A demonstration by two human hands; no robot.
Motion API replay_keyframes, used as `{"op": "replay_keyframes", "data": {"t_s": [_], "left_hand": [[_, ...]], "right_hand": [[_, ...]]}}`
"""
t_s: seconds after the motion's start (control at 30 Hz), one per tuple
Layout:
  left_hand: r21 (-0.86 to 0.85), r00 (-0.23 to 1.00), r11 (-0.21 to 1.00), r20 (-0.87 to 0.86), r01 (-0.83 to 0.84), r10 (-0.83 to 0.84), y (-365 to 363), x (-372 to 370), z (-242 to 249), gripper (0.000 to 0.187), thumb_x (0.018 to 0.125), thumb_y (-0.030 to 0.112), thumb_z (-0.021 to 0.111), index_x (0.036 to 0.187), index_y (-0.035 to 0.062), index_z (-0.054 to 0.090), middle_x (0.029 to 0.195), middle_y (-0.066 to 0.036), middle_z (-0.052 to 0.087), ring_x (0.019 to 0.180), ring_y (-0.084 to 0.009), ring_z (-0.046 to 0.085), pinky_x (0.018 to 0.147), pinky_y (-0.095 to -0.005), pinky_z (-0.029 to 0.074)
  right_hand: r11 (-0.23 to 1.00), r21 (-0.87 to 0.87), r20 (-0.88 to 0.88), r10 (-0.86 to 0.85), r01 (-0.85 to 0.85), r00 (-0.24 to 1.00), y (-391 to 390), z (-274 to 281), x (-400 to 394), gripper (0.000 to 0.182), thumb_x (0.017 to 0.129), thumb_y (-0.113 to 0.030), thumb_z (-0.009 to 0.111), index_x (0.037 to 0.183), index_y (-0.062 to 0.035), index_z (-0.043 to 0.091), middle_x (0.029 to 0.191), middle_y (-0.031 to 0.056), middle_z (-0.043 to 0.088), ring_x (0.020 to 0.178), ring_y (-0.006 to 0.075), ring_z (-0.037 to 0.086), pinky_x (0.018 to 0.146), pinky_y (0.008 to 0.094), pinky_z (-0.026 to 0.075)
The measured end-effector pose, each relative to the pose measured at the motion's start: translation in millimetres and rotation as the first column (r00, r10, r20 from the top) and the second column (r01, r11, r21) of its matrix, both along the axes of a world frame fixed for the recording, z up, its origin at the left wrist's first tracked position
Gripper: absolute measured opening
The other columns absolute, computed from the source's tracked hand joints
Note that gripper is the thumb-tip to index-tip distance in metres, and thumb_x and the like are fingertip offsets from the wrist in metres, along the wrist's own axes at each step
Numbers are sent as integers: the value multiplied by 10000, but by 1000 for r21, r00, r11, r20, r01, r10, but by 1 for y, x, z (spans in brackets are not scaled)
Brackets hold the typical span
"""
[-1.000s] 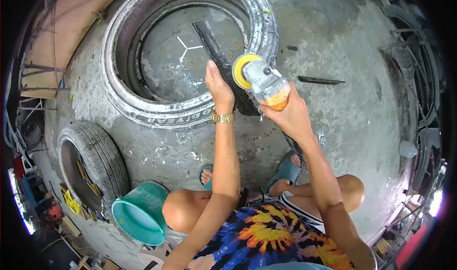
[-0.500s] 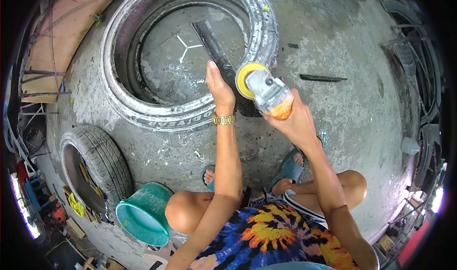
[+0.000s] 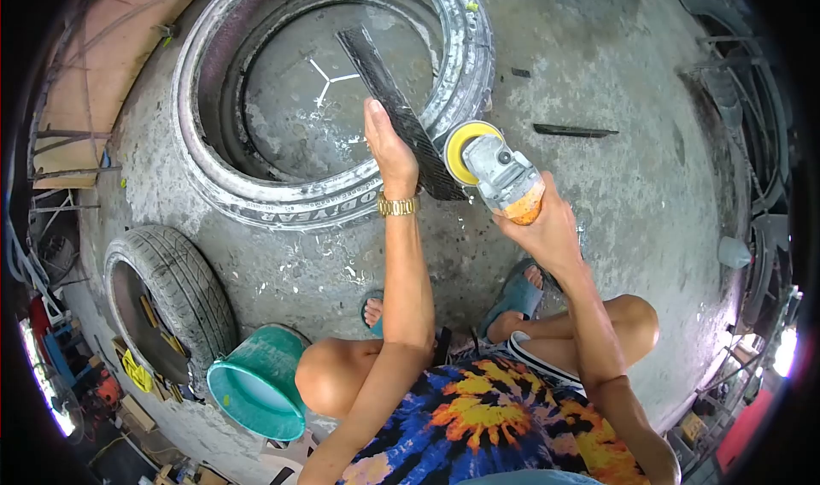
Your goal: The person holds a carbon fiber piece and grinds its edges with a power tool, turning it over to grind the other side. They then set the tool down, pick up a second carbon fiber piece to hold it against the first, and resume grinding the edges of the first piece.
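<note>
A long, dark carbon-fibre strip [image 3: 401, 119] with a woven pattern slants across the near right side of a large whitish tyre [image 3: 295, 211] lying flat. My left hand [image 3: 393, 153], a gold watch on its wrist, is closed on the strip's left edge, fingers hidden underneath. In my right hand [image 3: 553, 235] is an angle grinder [image 3: 504, 173] with a grey head and orange body, gripped around the body. Its round yellow disc [image 3: 459, 154] sits right beside the strip's right edge.
A second tyre [image 3: 190, 284] stands at the left, beside a green bucket [image 3: 263, 384] holding pale liquid. A thin dark strip [image 3: 574, 131] lies on the concrete floor to the right. My sandalled feet [image 3: 517, 301] are close below the work.
The grinder in my right hand has moved right and slightly down, from over the strip to its right edge. My left hand keeps its hold; the view has shifted slightly.
</note>
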State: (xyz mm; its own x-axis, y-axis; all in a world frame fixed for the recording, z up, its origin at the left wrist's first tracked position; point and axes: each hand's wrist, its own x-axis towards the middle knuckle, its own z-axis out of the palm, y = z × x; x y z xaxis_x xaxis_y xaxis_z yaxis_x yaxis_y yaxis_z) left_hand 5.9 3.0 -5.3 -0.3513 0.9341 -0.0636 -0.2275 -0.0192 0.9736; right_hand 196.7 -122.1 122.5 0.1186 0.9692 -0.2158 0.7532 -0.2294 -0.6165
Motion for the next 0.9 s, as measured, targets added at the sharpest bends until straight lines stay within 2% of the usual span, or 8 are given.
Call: {"op": "replay_keyframes", "data": {"t_s": [0.1,0.13,0.27,0.3,0.53,0.63,0.7,0.9], "left_hand": [[0,990,1000,-141,-30,30,0,-1,-4,617,1119,404,295,1317,-134,523,1326,-262,590,1223,-365,539,1076,-406,369],[-14,994,1000,-105,15,-17,-1,-3,-2,659,1113,428,295,1390,-141,478,1431,-289,527,1339,-395,480,1135,-417,330],[-49,988,999,-154,-4,-3,-3,-1,8,725,1102,473,299,1440,-158,418,1508,-312,448,1416,-405,416,1191,-412,281],[-48,988,999,-155,-6,-1,-3,-1,7,725,1102,473,299,1440,-158,418,1508,-312,448,1416,-405,416,1191,-412,281],[5,988,1000,-152,28,-27,-2,-1,12,712,1107,454,297,1400,-178,446,1453,-324,500,1371,-410,465,1162,-413,320],[-2,979,1000,-204,-28,27,-9,3,21,711,1108,447,299,1396,-188,443,1447,-331,502,1369,-408,470,1164,-416,320],[-6,979,1000,-201,-14,13,-5,2,17,712,1109,447,299,1402,-186,437,1454,-330,496,1379,-405,460,1170,-417,314],[-25,993,1000,-118,-3,0,-3,2,5,695,1109,442,301,1416,-164,445,1481,-317,474,1398,-397,436,1178,-415,301]], "right_hand": [[998,-60,-27,-18,16,999,16,-1,-10,547,726,-267,860,1098,-27,539,974,189,730,946,374,723,808,427,545],[999,-48,-30,-10,9,999,21,-2,-13,547,726,-267,860,1098,-27,539,974,189,730,946,374,723,808,427,545],[998,12,-61,68,-67,996,40,-3,-22,554,749,-314,846,1086,-27,513,949,216,728,927,420,707,785,465,544],[993,61,-67,103,-99,992,44,-2,-24,565,767,-355,838,1069,-29,490,924,237,727,908,456,693,763,496,545],[994,77,-38,87,-84,996,83,6,-35,588,768,-371,837,1104,-20,507,971,246,726,952,454,691,788,492,545],[987,156,-101,64,-47,993,98,4,-34,570,737,-299,867,1105,-12,542,1020,207,715,973,392,706,833,427,532],[963,258,-112,113,-81,987,102,7,-33,640,754,-387,851,1132,4,513,987,257,722,976,448,692,807,486,543],[985,122,-61,128,-120,990,80,4,-27,622,737,-378,859,1097,-11,508,960,244,722,959,441,694,792,484,534]]}}
